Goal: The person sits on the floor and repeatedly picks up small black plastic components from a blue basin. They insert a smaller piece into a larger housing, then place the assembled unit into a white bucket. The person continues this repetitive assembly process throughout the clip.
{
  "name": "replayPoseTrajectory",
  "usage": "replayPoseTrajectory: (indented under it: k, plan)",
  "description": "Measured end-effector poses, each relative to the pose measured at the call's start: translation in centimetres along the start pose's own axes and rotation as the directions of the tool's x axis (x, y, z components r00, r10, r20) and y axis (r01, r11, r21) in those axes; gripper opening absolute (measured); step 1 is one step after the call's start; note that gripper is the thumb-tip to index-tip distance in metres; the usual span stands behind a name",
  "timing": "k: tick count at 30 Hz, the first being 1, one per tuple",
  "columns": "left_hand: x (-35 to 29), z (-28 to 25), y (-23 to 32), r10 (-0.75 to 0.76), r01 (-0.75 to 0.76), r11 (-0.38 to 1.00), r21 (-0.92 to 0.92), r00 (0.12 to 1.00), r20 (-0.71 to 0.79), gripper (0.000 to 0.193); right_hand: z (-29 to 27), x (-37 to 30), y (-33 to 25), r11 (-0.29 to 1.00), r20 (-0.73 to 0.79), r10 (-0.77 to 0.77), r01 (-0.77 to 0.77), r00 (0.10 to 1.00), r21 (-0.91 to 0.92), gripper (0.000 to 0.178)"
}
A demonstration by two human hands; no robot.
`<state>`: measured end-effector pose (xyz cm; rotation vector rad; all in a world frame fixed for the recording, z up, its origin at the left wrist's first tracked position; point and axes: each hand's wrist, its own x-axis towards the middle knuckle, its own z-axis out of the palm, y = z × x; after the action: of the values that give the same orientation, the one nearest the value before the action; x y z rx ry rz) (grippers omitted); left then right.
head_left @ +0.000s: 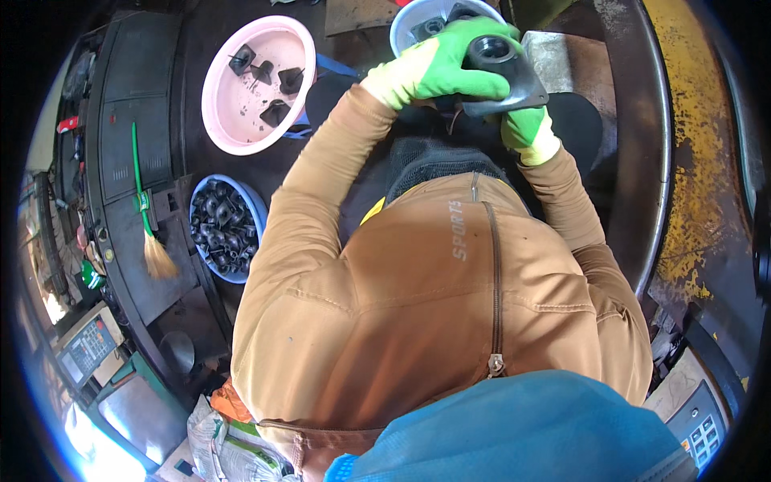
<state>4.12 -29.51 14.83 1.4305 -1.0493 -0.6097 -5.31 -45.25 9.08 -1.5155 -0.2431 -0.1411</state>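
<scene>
Both of my hands wear green gloves with yellowish cuffs. My left hand (438, 71) is closed around a black, rubber-like part (514, 87) with a square flange and a round, hollow collar. Its thumb lies along the near side of the collar, and green fingers show at the far side. Below the flange's right corner is my right hand (530, 132), close against the part; its fingers are hidden behind it. Just beyond my hands stands a pale blue-white basin (399, 36), partly covered by them, with similar black parts (427, 29) inside.
A pink basin (210, 96) at the upper left holds several black parts. Below it, a blue basin (261, 210) is heaped with smaller black pieces. A green-handled broom (138, 173) leans at the left. A dark metal edge (660, 161) curves down the right side.
</scene>
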Motion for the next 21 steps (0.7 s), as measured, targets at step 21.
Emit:
replayPoseTrajectory:
  k: [21]
  plan:
    - [0.1,3.1,-1.1,0.233,-0.177,0.967,0.182,0.906,-0.353,0.049,-0.8,0.9,-2.8,0.692,0.137,-0.288,0.305,0.948,-0.654,0.038]
